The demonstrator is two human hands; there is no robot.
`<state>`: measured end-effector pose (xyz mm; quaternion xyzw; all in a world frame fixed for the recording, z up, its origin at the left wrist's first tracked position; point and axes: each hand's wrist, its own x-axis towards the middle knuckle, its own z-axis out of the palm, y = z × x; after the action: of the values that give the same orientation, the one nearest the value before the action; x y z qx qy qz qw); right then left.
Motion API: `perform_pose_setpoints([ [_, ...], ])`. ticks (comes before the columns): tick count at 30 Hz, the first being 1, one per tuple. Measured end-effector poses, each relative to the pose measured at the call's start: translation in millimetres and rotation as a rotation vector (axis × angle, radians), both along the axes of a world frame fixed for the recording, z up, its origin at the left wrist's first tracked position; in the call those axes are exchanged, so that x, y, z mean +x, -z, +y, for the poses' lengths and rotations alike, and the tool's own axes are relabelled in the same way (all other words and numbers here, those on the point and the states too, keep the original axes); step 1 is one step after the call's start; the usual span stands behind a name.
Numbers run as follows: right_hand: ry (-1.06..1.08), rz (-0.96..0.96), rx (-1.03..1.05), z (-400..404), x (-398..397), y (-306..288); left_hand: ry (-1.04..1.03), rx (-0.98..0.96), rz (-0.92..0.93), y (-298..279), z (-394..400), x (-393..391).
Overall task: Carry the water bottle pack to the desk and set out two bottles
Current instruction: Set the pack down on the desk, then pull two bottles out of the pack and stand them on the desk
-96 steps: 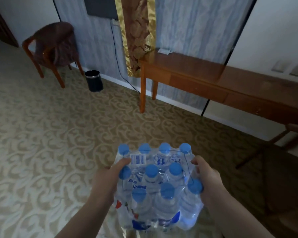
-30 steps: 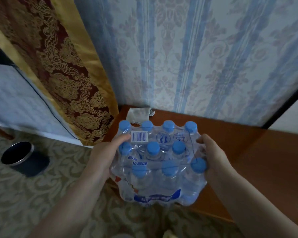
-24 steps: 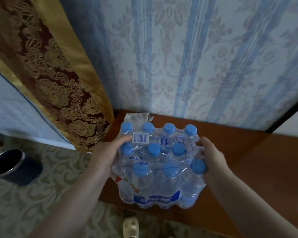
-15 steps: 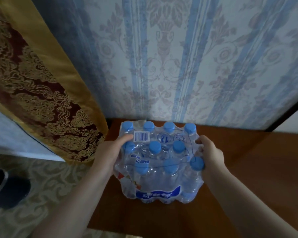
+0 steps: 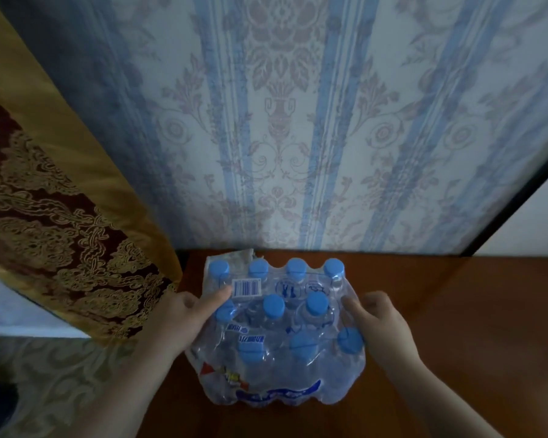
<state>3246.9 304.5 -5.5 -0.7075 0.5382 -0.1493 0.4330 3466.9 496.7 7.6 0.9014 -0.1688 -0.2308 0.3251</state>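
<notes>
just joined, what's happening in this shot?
A person has a shrink-wrapped water bottle pack sitting on the wooden desk, near its left end by the wallpapered wall. The left hand grips the pack's left side, thumb by the barcode sticker; the right hand rests against its right side. The wrap looks unopened, and no bottles are set out yet.

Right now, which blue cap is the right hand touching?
The front-right corner cap; the right hand rests against it, while the other caps sit clear of that hand.
</notes>
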Motion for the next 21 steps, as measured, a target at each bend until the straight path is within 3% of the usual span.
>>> perform_pose_setpoints([
  [3,-0.106,-0.028,-0.490,-5,0,-18,-0.016,-0.157,-0.601,-7,-9,-12],
  [5,-0.322,-0.030,-0.578,-5,9,-32,0.172,-0.343,-0.751,-18,-25,-29],
  [8,-0.664,0.232,-0.577,2,28,-39,0.487,-0.218,-0.558,-22,-52,-53],
  [10,-0.724,0.347,-0.588,5,37,-38,0.543,-0.067,-0.560,-17,-62,-57],
  [15,-0.815,0.403,-0.655,1,42,-33,0.624,0.031,-0.453,-18,-62,-45],
  [21,-0.966,0.393,-0.603,-7,38,-39,0.642,-0.024,-0.338,-24,-51,-34],
])
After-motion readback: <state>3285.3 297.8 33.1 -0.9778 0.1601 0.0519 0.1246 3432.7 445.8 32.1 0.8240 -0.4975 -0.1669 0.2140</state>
